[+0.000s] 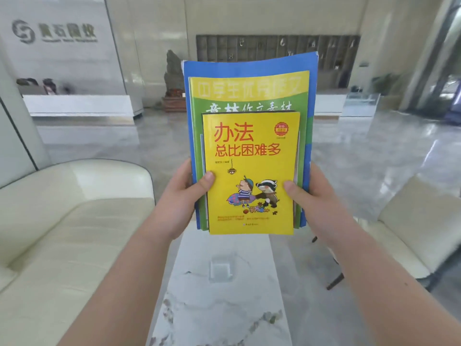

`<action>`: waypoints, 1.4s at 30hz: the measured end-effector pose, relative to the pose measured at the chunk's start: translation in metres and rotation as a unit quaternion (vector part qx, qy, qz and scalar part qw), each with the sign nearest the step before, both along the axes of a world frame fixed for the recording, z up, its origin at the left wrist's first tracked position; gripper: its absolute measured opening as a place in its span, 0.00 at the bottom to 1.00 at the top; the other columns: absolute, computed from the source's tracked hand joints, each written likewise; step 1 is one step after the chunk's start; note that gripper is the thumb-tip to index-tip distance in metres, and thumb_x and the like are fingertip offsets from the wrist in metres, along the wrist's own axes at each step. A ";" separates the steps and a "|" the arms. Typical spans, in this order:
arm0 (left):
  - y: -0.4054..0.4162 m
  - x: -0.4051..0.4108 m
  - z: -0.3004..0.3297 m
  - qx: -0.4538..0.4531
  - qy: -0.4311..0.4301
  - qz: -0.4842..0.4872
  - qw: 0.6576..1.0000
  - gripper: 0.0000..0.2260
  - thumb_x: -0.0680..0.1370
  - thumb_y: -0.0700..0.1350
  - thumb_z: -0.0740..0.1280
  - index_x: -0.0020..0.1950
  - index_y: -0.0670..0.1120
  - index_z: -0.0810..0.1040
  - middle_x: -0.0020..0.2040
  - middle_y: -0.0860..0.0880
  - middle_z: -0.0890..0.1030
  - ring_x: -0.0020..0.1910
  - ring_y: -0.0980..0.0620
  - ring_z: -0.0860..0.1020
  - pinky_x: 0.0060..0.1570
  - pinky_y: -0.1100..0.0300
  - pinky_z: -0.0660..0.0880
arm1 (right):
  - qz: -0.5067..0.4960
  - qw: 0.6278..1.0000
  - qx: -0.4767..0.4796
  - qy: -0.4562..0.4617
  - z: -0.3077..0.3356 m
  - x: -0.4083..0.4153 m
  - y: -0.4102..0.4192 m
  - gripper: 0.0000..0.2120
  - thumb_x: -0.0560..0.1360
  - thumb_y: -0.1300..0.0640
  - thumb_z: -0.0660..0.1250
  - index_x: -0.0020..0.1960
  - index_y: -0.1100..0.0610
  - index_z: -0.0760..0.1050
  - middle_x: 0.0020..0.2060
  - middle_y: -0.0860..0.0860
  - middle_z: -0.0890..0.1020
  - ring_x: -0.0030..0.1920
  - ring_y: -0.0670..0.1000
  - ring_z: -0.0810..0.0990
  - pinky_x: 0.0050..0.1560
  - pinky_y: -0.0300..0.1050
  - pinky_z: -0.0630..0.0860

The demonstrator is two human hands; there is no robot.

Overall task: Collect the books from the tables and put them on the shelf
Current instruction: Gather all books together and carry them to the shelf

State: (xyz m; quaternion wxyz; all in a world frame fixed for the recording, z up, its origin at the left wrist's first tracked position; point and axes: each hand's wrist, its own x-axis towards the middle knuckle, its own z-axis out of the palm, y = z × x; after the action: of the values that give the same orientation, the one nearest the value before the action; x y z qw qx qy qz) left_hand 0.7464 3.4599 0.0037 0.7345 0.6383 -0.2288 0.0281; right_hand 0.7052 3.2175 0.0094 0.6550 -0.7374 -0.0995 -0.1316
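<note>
Three stacked books sit in your two hands, held up above the table.

Your small yellow paperback with red title and cartoon cover (250,171) lies on top of a larger green-and-yellow book (249,93), which lies on a still larger blue book (249,63) at the bottom. Your left hand (182,198) grips the stack's left edge, thumb pressed on the yellow cover; your right hand (314,196) grips the right edge likewise. Below them runs a white marble-topped table (219,308), with a cream leather sofa (69,233) to the left and a cream chair (419,221) to the right.
</note>
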 end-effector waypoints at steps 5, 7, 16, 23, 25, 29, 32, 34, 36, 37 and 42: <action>0.003 0.002 0.024 -0.005 -0.014 -0.034 0.999 0.20 0.78 0.45 0.64 0.70 0.46 0.72 0.65 0.45 0.81 0.63 0.42 0.80 0.63 0.39 0.74 | -0.044 0.998 0.033 -0.026 0.019 -0.024 0.011 0.15 0.81 0.58 0.62 0.64 0.43 0.71 0.53 0.43 0.86 0.50 0.50 0.87 0.49 0.56 0.83; 0.004 0.005 0.028 -0.005 -0.012 -0.041 0.999 0.19 0.78 0.46 0.65 0.69 0.48 0.74 0.64 0.46 0.82 0.63 0.42 0.80 0.63 0.38 0.74 | -0.051 0.997 0.058 -0.025 0.020 -0.030 0.016 0.15 0.81 0.58 0.61 0.63 0.43 0.72 0.52 0.43 0.86 0.49 0.50 0.87 0.49 0.57 0.83; -0.027 0.020 0.024 -0.001 -0.023 -0.111 0.993 0.13 0.77 0.47 0.65 0.60 0.56 0.78 0.58 0.51 0.85 0.58 0.45 0.83 0.58 0.40 0.78 | -0.151 0.986 0.065 -0.025 0.005 -0.053 0.006 0.15 0.81 0.55 0.62 0.64 0.41 0.71 0.52 0.41 0.86 0.50 0.49 0.86 0.48 0.59 0.82; -0.107 0.009 0.004 0.016 -0.006 -0.165 0.986 0.14 0.77 0.48 0.64 0.63 0.55 0.76 0.60 0.53 0.84 0.60 0.47 0.82 0.60 0.39 0.77 | -0.212 0.973 0.090 -0.010 -0.016 -0.090 -0.053 0.13 0.81 0.56 0.62 0.60 0.40 0.72 0.52 0.44 0.86 0.50 0.52 0.87 0.50 0.64 0.82; -0.147 0.000 -0.001 0.028 -0.006 -0.177 0.984 0.15 0.77 0.48 0.64 0.64 0.54 0.76 0.60 0.53 0.84 0.60 0.48 0.82 0.61 0.40 0.76 | -0.233 0.967 0.099 -0.001 -0.021 -0.106 -0.088 0.13 0.81 0.55 0.62 0.63 0.42 0.71 0.52 0.45 0.86 0.49 0.53 0.87 0.49 0.65 0.82; -0.220 -0.014 -0.010 0.041 -0.007 -0.193 0.980 0.15 0.78 0.49 0.64 0.64 0.54 0.75 0.61 0.53 0.83 0.61 0.49 0.81 0.63 0.40 0.75 | -0.257 0.961 0.100 -0.004 -0.029 -0.128 -0.155 0.16 0.80 0.56 0.63 0.67 0.45 0.69 0.54 0.46 0.86 0.51 0.54 0.87 0.50 0.64 0.81; -0.293 -0.029 -0.022 0.037 -0.002 -0.200 0.979 0.15 0.78 0.48 0.64 0.64 0.55 0.76 0.62 0.53 0.83 0.62 0.49 0.81 0.64 0.40 0.74 | -0.270 0.959 0.084 0.000 -0.040 -0.145 -0.229 0.16 0.80 0.55 0.63 0.67 0.47 0.69 0.55 0.47 0.85 0.51 0.54 0.86 0.51 0.64 0.81; -0.338 -0.039 -0.028 0.033 0.001 -0.199 0.979 0.14 0.78 0.48 0.64 0.63 0.55 0.76 0.61 0.54 0.83 0.62 0.49 0.81 0.64 0.40 0.75 | -0.272 0.959 0.079 -0.001 -0.045 -0.153 -0.274 0.16 0.81 0.55 0.63 0.67 0.47 0.69 0.55 0.47 0.85 0.51 0.54 0.87 0.51 0.63 0.81; -0.387 -0.049 -0.033 0.023 0.009 -0.190 0.981 0.15 0.78 0.48 0.64 0.65 0.55 0.76 0.62 0.52 0.83 0.62 0.47 0.81 0.63 0.39 0.75 | -0.266 0.961 0.073 0.002 -0.045 -0.160 -0.323 0.16 0.81 0.56 0.63 0.67 0.47 0.69 0.55 0.46 0.85 0.50 0.53 0.87 0.51 0.61 0.82; -0.413 -0.052 -0.033 0.013 0.013 -0.185 0.983 0.16 0.78 0.48 0.64 0.66 0.54 0.75 0.62 0.51 0.83 0.62 0.46 0.81 0.63 0.38 0.75 | -0.260 0.963 0.067 0.006 -0.041 -0.161 -0.350 0.16 0.81 0.56 0.63 0.67 0.46 0.69 0.55 0.46 0.85 0.50 0.52 0.87 0.51 0.61 0.82; -0.498 -0.056 -0.018 -0.009 0.029 -0.158 0.987 0.17 0.77 0.48 0.64 0.66 0.52 0.75 0.62 0.50 0.83 0.61 0.45 0.82 0.61 0.38 0.76 | -0.228 0.971 0.066 0.021 -0.016 -0.153 -0.444 0.15 0.81 0.56 0.62 0.67 0.45 0.70 0.54 0.45 0.86 0.50 0.53 0.87 0.51 0.63 0.82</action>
State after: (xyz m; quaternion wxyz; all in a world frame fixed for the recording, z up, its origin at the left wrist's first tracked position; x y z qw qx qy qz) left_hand 0.6903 2.9616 -0.0139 0.7418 0.5879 -0.3052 -0.1049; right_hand 0.5527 2.7737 -0.0067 0.6567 -0.6985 0.0942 -0.2682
